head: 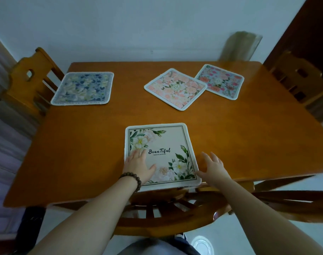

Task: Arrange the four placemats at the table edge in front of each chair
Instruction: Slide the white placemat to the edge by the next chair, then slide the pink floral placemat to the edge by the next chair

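Placemats are seen at four spots on the desk (83, 144). The cream placemat (162, 153), printed "Beautiful", is set square at the near edge, directly in front of the near chair (166, 208); this one is judged placed. The blue placemat (82, 88) is set at the left edge before the left chair (28, 80), likewise judged done. The pink placemat (175, 88) and the multicolour placemat (220, 80) are left near the far middle, both turned askew, corners touching or overlapping; neither is aligned with the right chair (300, 80). About half the task is judged complete.

The left hand (138, 164) is laid flat on the cream placemat, fingers straight. The right hand (213, 167) is held spread just beside its right edge, nothing gripped.
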The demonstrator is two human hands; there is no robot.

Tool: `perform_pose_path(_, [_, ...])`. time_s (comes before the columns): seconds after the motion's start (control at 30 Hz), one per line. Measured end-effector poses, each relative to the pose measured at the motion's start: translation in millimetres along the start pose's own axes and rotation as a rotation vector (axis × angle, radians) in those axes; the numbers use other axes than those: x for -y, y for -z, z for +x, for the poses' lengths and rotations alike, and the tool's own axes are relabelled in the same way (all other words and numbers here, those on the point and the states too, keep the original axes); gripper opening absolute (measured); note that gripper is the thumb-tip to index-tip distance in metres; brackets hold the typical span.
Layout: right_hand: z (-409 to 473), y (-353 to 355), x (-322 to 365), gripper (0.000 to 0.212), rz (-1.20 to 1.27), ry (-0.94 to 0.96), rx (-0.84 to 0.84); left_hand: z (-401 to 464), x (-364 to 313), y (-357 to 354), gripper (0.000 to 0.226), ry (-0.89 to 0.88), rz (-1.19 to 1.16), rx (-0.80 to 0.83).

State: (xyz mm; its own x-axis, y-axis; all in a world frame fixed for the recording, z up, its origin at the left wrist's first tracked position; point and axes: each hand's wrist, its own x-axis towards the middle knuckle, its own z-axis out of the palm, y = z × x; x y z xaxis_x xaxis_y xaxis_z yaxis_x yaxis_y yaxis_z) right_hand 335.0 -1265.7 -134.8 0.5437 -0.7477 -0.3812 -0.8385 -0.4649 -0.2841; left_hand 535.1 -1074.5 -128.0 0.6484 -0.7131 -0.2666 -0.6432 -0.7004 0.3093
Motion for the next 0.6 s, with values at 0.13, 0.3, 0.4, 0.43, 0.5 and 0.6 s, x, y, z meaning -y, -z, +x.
perform_pose_path(0.13, [-7, 15, -18, 0.083, -0.01, -0.075, -0.073, 9, -21, 3, 0.076, -0.022, 0.017, 0.032])
perform_pose_path(0.3, [-24, 42, -48, 0.075, 0.038, -0.16, -0.123, 14, -61, 6, 0.074, -0.085, 0.014, 0.047])
perform_pose_path(0.4, [-34, 62, -70, 0.073, 0.075, -0.181, -0.145, 13, -90, 6, 0.073, -0.145, 0.011, 0.04])
perform_pose_path(0.43, [-37, 68, -78, 0.073, 0.078, -0.183, -0.151, 12, -101, 6, 0.073, -0.164, 0.017, 0.037])
perform_pose_path(0.5, [-41, 80, -94, 0.072, 0.088, -0.186, -0.158, 10, -123, 3, 0.073, -0.199, 0.029, 0.029])
perform_pose_path(0.6, [-43, 93, -121, 0.071, 0.097, -0.194, -0.169, 10, -155, -5, 0.075, -0.225, 0.042, 0.018])
